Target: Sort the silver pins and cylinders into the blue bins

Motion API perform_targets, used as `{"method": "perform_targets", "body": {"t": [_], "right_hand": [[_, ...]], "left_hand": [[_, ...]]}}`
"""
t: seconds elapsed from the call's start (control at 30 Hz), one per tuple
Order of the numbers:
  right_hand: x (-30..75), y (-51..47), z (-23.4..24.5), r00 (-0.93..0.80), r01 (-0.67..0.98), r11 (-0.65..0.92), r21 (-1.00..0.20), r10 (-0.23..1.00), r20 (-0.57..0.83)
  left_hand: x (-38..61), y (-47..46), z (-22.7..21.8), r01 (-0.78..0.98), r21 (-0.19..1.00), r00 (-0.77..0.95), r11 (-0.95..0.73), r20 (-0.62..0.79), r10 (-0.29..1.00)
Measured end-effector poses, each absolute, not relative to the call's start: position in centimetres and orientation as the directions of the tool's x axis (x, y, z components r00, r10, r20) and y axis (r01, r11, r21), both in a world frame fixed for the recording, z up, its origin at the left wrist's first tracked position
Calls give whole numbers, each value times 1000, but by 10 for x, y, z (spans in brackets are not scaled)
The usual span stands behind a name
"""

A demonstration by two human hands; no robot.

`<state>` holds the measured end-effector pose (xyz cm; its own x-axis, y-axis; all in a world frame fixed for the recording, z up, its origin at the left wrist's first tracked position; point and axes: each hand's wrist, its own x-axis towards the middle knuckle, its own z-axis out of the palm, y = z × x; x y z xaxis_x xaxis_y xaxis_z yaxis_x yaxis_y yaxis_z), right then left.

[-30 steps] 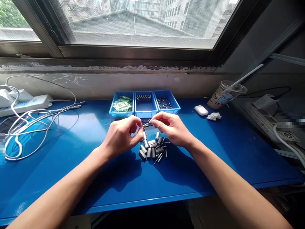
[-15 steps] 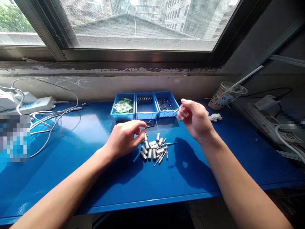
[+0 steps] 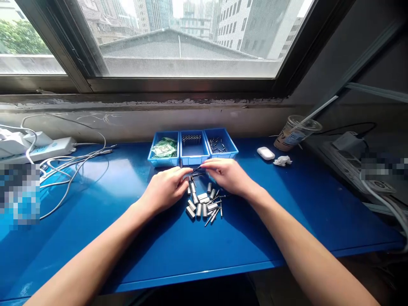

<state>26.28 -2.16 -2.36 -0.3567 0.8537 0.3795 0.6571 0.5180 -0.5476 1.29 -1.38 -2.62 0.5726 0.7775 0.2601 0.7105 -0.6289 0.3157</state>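
Note:
My left hand is over the blue tabletop, its thumb and index finger curled together at the left of some thin dark pins. What its fingertips hold is too small to make out. From the other side, my right hand reaches in with its fingers pinched on a thin metal pin, whose end points towards the left fingertips. Just below both hands lies a loose pile of short silver metal sleeves. Several stepped metal pins lie at the pile's right side.
Behind the hands stand three joined blue bins: one with green packets, a middle one with a row of sleeves, and one with pins. Rightward are a white case, crumpled tissue and plastic cup. Cables lie left.
My right hand has moved left and down from beside the right bin, bringing its pin close to my left fingertips. My left hand stays nearly in place. The white case has come into view.

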Motion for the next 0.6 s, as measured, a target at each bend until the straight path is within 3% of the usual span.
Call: {"method": "perform_targets", "body": {"t": [0.13, 0.4, 0.6], "right_hand": [[250, -17, -31, -440, 729, 533, -430, 846, 302], [253, -12, -27, -454, 755, 533, -383, 845, 281], [252, -15, -26, -439, 713, 501, -491, 865, 245]], "left_hand": [[16, -16, -26, 751, 266, 579, -604, 175, 797], [18, -16, -26, 760, 247, 591, -602, 123, 797], [19, -17, -25, 763, 245, 584, -598, 136, 800]]}}
